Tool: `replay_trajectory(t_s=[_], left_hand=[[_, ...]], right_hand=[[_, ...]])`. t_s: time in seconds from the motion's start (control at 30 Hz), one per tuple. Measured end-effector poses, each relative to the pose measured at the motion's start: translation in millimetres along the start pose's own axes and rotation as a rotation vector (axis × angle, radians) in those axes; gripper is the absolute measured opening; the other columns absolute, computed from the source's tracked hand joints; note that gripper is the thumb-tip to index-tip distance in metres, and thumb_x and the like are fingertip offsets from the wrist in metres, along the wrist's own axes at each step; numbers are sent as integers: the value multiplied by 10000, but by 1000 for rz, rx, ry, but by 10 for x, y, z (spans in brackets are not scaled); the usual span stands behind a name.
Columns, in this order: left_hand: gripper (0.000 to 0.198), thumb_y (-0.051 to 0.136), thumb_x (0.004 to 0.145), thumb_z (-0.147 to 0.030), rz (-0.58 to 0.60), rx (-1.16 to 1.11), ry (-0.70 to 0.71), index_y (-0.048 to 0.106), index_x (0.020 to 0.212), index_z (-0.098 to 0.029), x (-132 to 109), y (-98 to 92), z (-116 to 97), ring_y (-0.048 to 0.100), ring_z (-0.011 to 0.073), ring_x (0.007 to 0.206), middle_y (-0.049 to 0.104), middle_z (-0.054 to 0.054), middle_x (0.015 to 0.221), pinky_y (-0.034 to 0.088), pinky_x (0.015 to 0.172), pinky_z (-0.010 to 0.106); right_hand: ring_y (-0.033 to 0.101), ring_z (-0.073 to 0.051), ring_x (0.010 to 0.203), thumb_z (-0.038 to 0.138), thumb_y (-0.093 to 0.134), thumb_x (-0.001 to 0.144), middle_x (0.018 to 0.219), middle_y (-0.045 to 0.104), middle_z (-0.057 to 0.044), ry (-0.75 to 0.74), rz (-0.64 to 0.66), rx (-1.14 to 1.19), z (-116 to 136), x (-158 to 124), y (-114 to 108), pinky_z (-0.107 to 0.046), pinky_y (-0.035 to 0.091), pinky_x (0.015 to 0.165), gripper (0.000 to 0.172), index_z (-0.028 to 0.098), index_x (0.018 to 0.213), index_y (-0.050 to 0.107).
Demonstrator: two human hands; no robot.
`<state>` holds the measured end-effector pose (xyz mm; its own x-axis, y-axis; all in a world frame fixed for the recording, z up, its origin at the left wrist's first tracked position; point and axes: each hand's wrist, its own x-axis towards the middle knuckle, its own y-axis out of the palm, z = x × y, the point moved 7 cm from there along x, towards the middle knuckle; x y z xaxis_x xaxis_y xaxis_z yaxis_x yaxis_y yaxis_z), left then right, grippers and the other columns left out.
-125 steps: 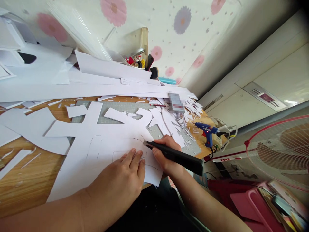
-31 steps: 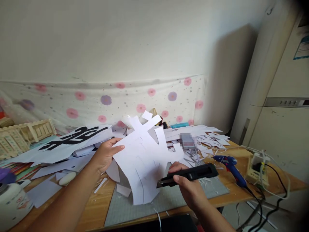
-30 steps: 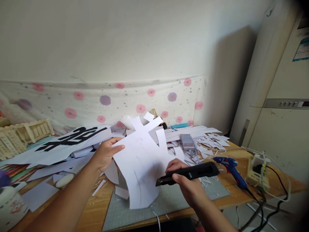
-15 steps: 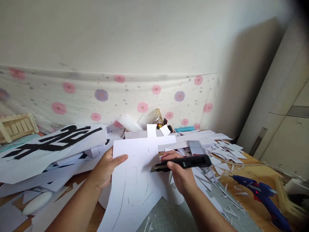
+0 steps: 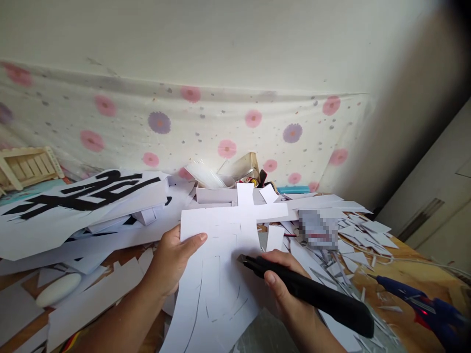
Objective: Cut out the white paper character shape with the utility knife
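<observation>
"Table (image 5: 415, 269) first, then down in size. What's over it?"

"A grey-green mat (image 5: 265, 329), and above that a cut white sheet (image 5: 224, 299), straight in front of me, between my two hands. Its long axis runs away from me, from the bottom of my view up to a cross-shaped far end."

"Which hand is nearer?"

"My left hand (image 5: 174, 260) touches it: thumb on top by the left edge, the other fingers hidden beneath, so I'm pinching it. My right hand (image 5: 290, 309) reaches in from the right, wrapped firmly round a black knife (image 5: 327, 300), its butt end slanting back toward me on the right."

"And the point of it?"

"The blade (image 5: 241, 258) aims left and away, over the sheet's middle, just beside some drawn lines (image 5: 197, 309). Whether it touches the surface, I can't tell."

"Anything in the way?"

"My own right hand and the knife cover part of the sheet's right side. A blue glue gun (image 5: 415, 300) lies further right, apart from the butt end. A blurred pack (image 5: 318, 230) sits past my right knuckles, and a white oval thing (image 5: 59, 289) lies left of my left forearm. Smallest are the scraps (image 5: 368, 233), strewn beyond the pack and beside my right forearm."
</observation>
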<state>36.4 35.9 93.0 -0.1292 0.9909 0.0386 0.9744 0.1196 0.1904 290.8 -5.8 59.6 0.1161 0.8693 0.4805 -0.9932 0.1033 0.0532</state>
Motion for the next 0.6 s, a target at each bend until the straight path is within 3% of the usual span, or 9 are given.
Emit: replay_trajectory(t_s=[0.13, 0.23, 0.37, 0.47, 0.6], left_hand=[[595, 895, 553, -435, 52, -14, -58, 727, 1047, -149, -21, 43, 52, 716, 366, 821, 766, 139, 896, 563, 634, 380], [622, 904, 518, -400, 99, -63, -117, 727, 1061, -154, -36, 92, 98, 707, 396, 897, 763, 153, 943, 576, 686, 414], [696, 916, 538, -345, 142, -105, -132, 681, 1176, -197, -34, 142, 119, 679, 384, 1035, 750, 134, 1068, 580, 799, 404], [702, 911, 570, -357, 158, -97, -112, 660, 1204, -190, -32, 172, 119, 691, 379, 1003, 752, 136, 1049, 585, 791, 404], [664, 910, 553, -352, 128, -83, -85, 681, 1145, -160, -19, 180, 144, 700, 381, 969, 756, 138, 1014, 591, 761, 398]], right_hand=[[679, -244, 770, 389, 728, 827, 871, 728, -56, -234, 11, -121, 219, -24, 29, -347, 552, 661, 237, 342, 1059, 742], [683, -241, 788, 371, 712, 844, 893, 733, -50, -307, 7, -125, 272, -45, 56, -341, 542, 670, 262, 353, 1105, 721], [671, -239, 785, 398, 693, 848, 903, 718, -54, -223, -57, -72, 164, -9, 41, -357, 537, 694, 246, 316, 1078, 721], [648, -237, 726, 483, 681, 826, 848, 693, -61, -149, -144, 0, 58, 45, 7, -377, 531, 673, 285, 282, 1025, 719], [660, -258, 795, 535, 671, 808, 872, 694, -67, -104, -198, 37, -4, 88, 4, -414, 531, 738, 345, 267, 1022, 705]])
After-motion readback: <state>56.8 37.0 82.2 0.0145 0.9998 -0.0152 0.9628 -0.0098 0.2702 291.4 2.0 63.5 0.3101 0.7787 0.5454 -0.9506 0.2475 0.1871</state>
